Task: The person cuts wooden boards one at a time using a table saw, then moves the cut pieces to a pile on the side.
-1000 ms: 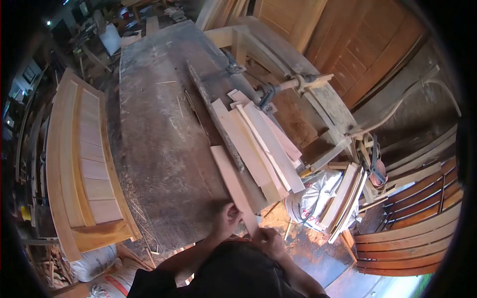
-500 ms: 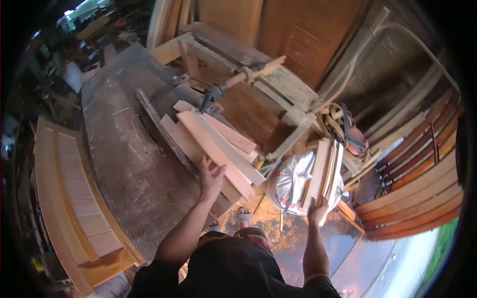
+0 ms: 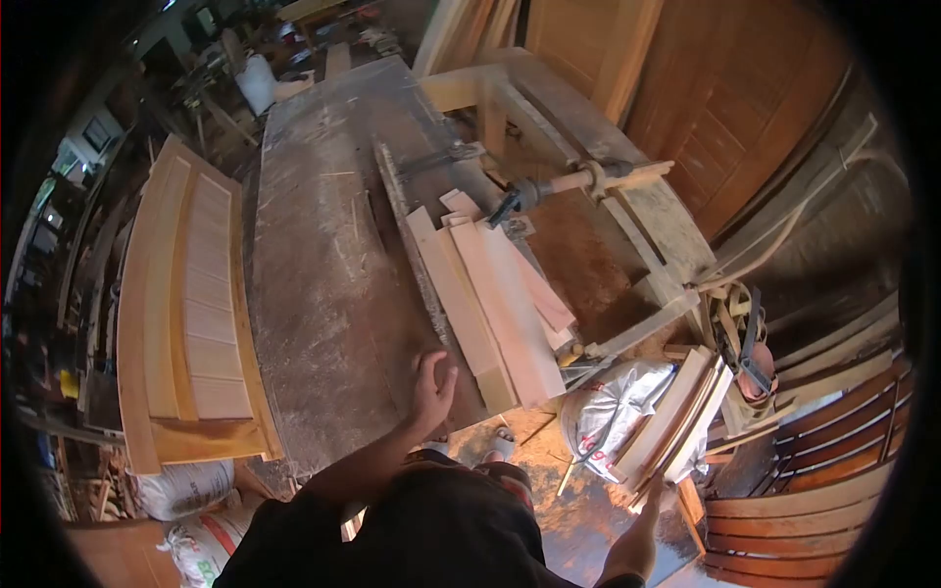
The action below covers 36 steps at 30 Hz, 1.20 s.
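My left hand is over the edge of a dark worktable, its fingers loosely bent and apart with nothing in them. Just right of it lies a stack of pale pinkish wooden boards, lengthwise on the table, with the top ones slightly fanned. My right hand is low on the right, closed around the near end of several narrow wooden strips. These strips rest slanted on a white sack. The fingertips of this hand are partly hidden.
A clamp-like tool lies across the wooden frame beyond the boards. A panelled wooden piece stands at left. Slatted wooden furniture is at lower right. Sawdust covers the floor near my feet.
My view has swung left. My left hand has let go of the top board and drawn back left; that board now lies closer in line with the stack. My right hand stays at the strips' end.
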Each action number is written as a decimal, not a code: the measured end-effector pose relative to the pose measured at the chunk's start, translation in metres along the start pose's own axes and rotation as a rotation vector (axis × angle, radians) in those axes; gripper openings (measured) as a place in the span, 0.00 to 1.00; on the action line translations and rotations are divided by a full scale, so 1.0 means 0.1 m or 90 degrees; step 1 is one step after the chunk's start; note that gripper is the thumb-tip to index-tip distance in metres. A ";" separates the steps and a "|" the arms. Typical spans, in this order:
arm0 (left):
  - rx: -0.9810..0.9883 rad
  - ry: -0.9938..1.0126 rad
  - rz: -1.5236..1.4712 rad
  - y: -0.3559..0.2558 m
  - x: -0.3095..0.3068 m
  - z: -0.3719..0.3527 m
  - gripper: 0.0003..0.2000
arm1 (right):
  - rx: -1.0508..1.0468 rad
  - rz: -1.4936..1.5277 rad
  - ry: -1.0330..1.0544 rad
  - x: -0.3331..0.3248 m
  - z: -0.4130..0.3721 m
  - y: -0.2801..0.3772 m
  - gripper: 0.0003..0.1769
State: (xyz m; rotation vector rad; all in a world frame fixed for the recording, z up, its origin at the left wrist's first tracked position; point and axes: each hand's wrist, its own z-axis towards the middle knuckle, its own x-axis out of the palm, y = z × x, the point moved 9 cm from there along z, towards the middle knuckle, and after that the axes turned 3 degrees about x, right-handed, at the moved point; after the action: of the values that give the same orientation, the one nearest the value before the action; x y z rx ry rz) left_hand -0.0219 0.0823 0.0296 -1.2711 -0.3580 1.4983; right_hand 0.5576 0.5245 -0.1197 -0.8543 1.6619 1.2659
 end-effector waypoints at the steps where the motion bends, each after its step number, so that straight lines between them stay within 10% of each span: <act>1: -0.005 -0.013 0.040 0.18 -0.06 0.02 0.22 | -0.026 -0.028 -0.026 -0.04 0.03 0.00 0.39; 3: -0.014 0.000 0.113 0.36 -0.14 0.16 0.25 | -0.088 0.073 -0.097 0.01 0.20 -0.17 0.36; 6: -0.013 0.043 0.237 0.49 -0.24 0.48 0.29 | 0.167 0.495 0.135 0.10 -0.03 -0.17 0.21; 9: 0.021 0.142 0.283 0.68 -0.10 0.59 0.30 | -0.002 0.734 0.319 0.12 -0.50 0.23 0.18; 13: 0.149 0.329 0.266 0.31 -0.12 0.10 0.29 | -0.234 0.515 0.244 -0.76 -2.45 1.70 0.19; 16: 0.091 0.407 0.104 0.40 -0.22 -0.23 0.28 | -0.226 0.640 0.436 -0.42 -3.35 1.91 0.30; 19: 0.095 0.129 0.235 0.40 -0.49 0.39 0.29 | -0.291 0.482 0.575 -0.30 -3.92 2.33 0.33; 24: 0.368 0.445 0.303 0.01 0.05 -0.45 0.22 | -0.557 0.274 0.465 -0.30 -4.34 2.96 0.34; 27: 0.397 0.679 -0.186 -0.23 -0.20 -1.44 0.12 | -0.659 0.188 0.317 -0.21 -4.58 3.10 0.31; 31: 0.038 0.097 0.001 0.38 -0.91 -0.48 0.19 | -0.645 0.080 0.215 -0.01 -4.79 3.06 0.32; 36: -0.018 0.138 0.256 0.53 -0.67 -0.04 0.37 | -0.687 0.034 0.180 0.28 -4.85 2.94 0.36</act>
State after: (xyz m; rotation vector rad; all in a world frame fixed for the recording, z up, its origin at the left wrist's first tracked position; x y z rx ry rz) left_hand -0.0570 0.0052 0.0216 -1.5766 0.0236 1.6685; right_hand 0.1767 0.1288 0.0255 -1.6711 1.1053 2.1926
